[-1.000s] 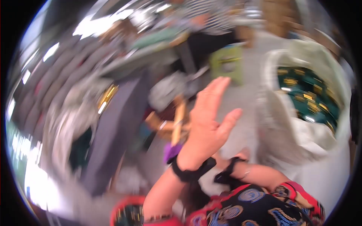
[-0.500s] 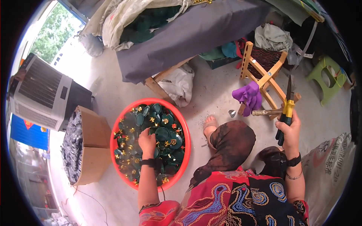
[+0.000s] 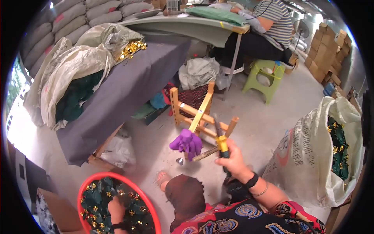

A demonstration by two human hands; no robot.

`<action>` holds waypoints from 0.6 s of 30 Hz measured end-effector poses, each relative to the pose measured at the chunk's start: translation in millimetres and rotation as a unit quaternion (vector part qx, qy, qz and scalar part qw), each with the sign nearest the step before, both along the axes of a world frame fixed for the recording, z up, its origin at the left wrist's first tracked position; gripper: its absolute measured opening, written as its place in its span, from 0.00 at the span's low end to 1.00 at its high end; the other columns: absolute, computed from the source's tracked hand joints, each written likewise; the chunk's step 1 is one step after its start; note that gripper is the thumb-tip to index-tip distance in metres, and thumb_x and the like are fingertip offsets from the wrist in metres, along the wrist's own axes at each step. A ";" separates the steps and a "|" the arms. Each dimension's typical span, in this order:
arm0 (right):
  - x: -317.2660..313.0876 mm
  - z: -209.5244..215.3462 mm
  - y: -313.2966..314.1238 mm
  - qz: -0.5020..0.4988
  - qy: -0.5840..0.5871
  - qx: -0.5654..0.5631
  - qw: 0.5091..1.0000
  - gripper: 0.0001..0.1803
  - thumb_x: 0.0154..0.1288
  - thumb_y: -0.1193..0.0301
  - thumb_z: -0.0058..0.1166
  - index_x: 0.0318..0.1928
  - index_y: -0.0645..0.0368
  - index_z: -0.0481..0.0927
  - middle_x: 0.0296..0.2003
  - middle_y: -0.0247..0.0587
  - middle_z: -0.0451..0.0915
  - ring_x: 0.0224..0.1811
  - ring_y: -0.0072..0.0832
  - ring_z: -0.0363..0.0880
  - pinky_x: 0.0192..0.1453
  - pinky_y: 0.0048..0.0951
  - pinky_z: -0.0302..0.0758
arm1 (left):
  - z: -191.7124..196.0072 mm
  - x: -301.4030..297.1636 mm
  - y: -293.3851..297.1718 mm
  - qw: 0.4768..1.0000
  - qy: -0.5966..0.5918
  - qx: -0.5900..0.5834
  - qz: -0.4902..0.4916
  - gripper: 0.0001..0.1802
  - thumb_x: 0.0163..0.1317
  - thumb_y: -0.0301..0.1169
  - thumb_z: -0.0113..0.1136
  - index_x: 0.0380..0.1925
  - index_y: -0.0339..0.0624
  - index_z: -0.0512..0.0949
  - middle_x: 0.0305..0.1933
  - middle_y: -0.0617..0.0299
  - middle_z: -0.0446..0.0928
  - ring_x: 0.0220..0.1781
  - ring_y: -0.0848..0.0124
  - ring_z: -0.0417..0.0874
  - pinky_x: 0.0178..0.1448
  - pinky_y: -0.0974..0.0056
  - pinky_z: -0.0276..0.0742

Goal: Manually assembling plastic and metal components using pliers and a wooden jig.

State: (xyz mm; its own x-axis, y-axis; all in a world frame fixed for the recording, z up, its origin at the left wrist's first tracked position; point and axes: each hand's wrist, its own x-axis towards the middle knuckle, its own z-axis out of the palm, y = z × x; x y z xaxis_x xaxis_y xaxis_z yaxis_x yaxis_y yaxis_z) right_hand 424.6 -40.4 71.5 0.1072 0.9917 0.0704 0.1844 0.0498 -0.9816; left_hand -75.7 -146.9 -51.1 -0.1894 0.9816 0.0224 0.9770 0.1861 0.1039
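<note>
My left hand (image 3: 116, 210) is down in a red-rimmed round tub (image 3: 87, 181) at the lower left, among dark green disc-like pieces (image 3: 95, 197) and small gold ornaments. Its fingertips are hidden by the pieces, so I cannot tell whether it grips one. My right hand (image 3: 233, 160) is closed round a pair of pliers (image 3: 222, 143) with yellow and dark green handles, jaws pointing up and away. Just beyond it is a folding wooden frame (image 3: 199, 115) with a bunched purple cloth (image 3: 187, 144) on its near end. A brownish stick (image 3: 205, 153) juts out beside the pliers.
At right stands a white woven sack (image 3: 296, 160) of green and gold pieces. A grey-draped bench (image 3: 128, 78) bears another open sack (image 3: 72, 74). Farther back are a green plastic stool (image 3: 265, 80) and a person in a striped top (image 3: 274, 21) at a table.
The view has swung to the right and up, bringing the right-hand sack and the seated person into sight. My right hand still grips the pliers; my left stays in the tub.
</note>
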 end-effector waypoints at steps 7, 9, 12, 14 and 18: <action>3.3 29.2 13.1 -0.047 0.076 -0.006 0.996 0.30 0.39 0.80 0.60 0.50 0.66 0.72 0.40 0.35 0.64 0.36 0.23 0.71 0.41 0.25 0.73 | 85.4 112.9 117.2 0.913 -0.324 0.246 -0.040 0.11 0.53 0.23 0.57 0.39 0.38 0.77 0.32 0.46 0.80 0.35 0.55 0.84 0.40 0.60 0.77; 1.4 31.7 19.6 -0.066 0.084 0.000 0.994 0.30 0.40 0.80 0.60 0.50 0.66 0.71 0.41 0.35 0.64 0.37 0.23 0.71 0.41 0.24 0.73 | 97.3 169.4 157.2 0.871 -0.397 0.272 -0.096 0.11 0.53 0.20 0.56 0.38 0.38 0.78 0.39 0.52 0.82 0.40 0.64 0.84 0.45 0.64 0.77; -1.5 40.6 23.9 -0.081 0.085 0.022 0.993 0.31 0.40 0.81 0.60 0.51 0.66 0.71 0.42 0.36 0.64 0.37 0.23 0.71 0.41 0.24 0.74 | 98.2 237.3 209.5 0.776 -0.442 0.373 -0.250 0.11 0.48 0.14 0.57 0.33 0.37 0.77 0.42 0.53 0.80 0.43 0.62 0.83 0.48 0.65 0.77; -5.2 46.0 33.9 -0.078 0.078 0.044 0.993 0.31 0.40 0.81 0.59 0.52 0.66 0.71 0.43 0.36 0.64 0.37 0.23 0.71 0.42 0.24 0.73 | 86.7 266.4 230.7 0.771 -0.427 0.383 -0.276 0.12 0.45 0.14 0.57 0.31 0.39 0.77 0.39 0.53 0.80 0.41 0.57 0.82 0.45 0.61 0.78; -10.1 62.5 52.0 -0.021 -0.030 0.144 0.989 0.30 0.42 0.79 0.59 0.51 0.65 0.70 0.43 0.36 0.66 0.36 0.21 0.71 0.42 0.23 0.72 | 45.9 283.0 236.2 0.798 -0.354 0.333 -0.358 0.13 0.42 0.14 0.56 0.29 0.39 0.76 0.39 0.54 0.78 0.43 0.54 0.81 0.45 0.59 0.79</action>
State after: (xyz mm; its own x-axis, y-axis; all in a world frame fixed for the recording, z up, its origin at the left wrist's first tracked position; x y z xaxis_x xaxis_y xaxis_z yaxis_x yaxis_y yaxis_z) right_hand 414.5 11.6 134.0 0.1348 0.9241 0.3576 0.2491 0.3177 -0.9149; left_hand 207.2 89.3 -5.1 0.2189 0.6591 0.7195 0.4612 -0.7197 0.5189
